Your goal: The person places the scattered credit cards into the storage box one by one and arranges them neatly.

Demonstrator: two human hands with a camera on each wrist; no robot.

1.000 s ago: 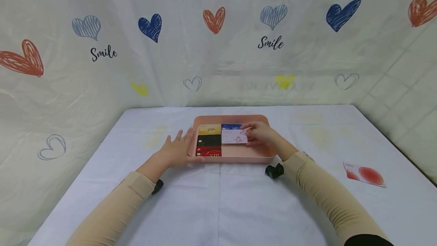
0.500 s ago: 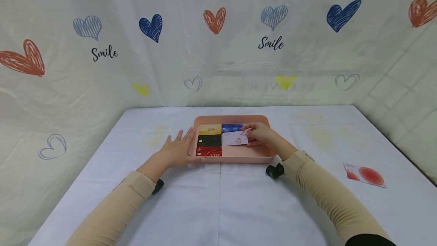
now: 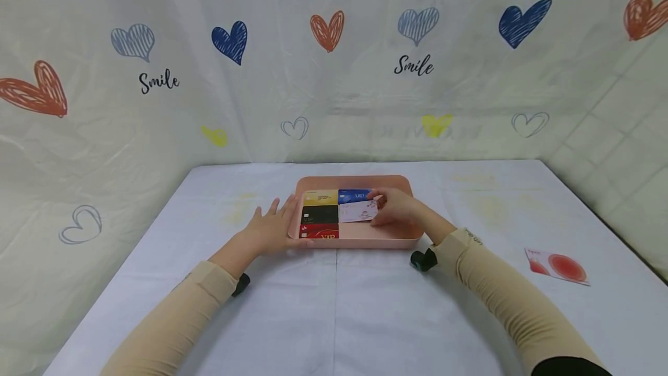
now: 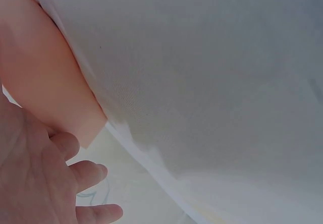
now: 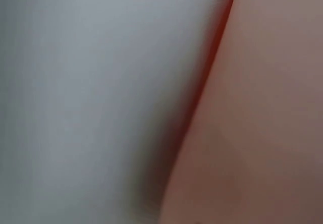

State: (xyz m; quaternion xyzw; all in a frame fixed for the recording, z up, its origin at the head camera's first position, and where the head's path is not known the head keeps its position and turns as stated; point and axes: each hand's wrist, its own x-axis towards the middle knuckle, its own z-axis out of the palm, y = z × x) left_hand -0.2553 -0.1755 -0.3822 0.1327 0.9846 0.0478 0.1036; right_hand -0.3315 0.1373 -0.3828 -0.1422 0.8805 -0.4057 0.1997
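A shallow pink tray [image 3: 381, 243] stands on the white table with bank-style cards inside. Its left column has a gold card [image 3: 320, 197], a black card [image 3: 320, 214] and a red card [image 3: 319, 231]. To the right of the gold one lies a blue VIP card [image 3: 355, 195]. My right hand [image 3: 398, 206] holds the right end of a pale pink card [image 3: 357, 211] below the blue one, finger and thumb at its long edges. With fingers spread, my left hand [image 3: 268, 231] rests against the tray's left side. The left wrist view shows its extended fingers beside the tray wall.
A white and red card [image 3: 557, 267] lies on the table at the right, outside the tray. Behind the table hangs a pale curtain [image 3: 360, 91] printed with hearts. Only the blurred tray side [image 5: 252, 108] and white cloth fill the right wrist view.
The pale pink card has shifted slightly toward me, exposing more of the blue card. My right thumb has moved to the card's lower edge. The left hand stays in place.
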